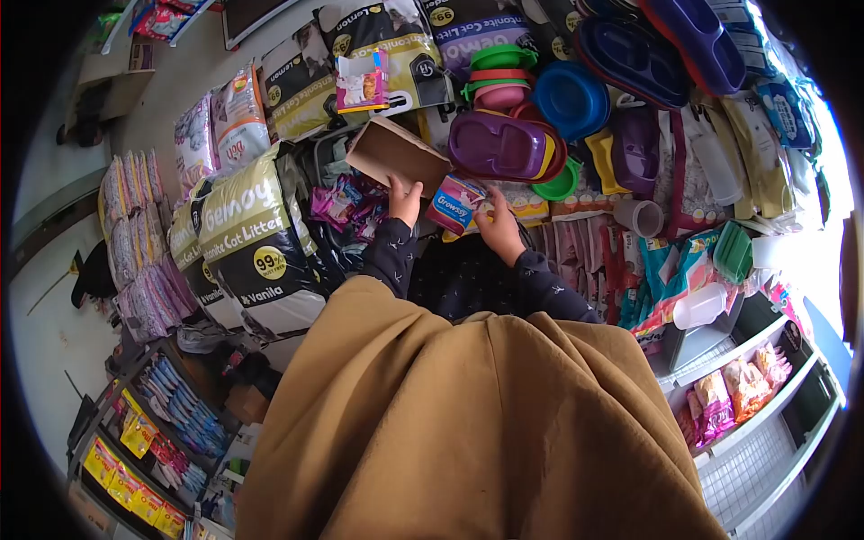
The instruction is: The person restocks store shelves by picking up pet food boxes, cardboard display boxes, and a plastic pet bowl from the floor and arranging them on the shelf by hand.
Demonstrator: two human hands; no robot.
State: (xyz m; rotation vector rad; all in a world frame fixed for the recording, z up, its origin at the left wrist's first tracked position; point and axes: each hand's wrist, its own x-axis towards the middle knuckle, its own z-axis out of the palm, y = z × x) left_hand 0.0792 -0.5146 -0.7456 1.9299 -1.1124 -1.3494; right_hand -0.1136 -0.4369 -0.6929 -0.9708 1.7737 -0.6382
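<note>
My left hand [405, 200] grips the near edge of an open cardboard box [396, 155], whose plain brown inside faces up. In my right hand [500, 230] is a small blue and pink Growssy pack [454, 205], its thumb and fingers closed on the right end. The pack lies just right of the box's near corner. Beyond both hands sits a purple double pet bowl [499, 144]. Shiny purple packets [346, 205] lie left of my left hand.
Large cat litter bags [256, 238] stand at left, with more behind. Stacked blue bowls [571, 97] and a green bowl [558, 184] are at right. A pink carton with a cat picture [362, 83] rests on a litter bag. Shelves of bagged goods [733, 391] stand at lower right.
</note>
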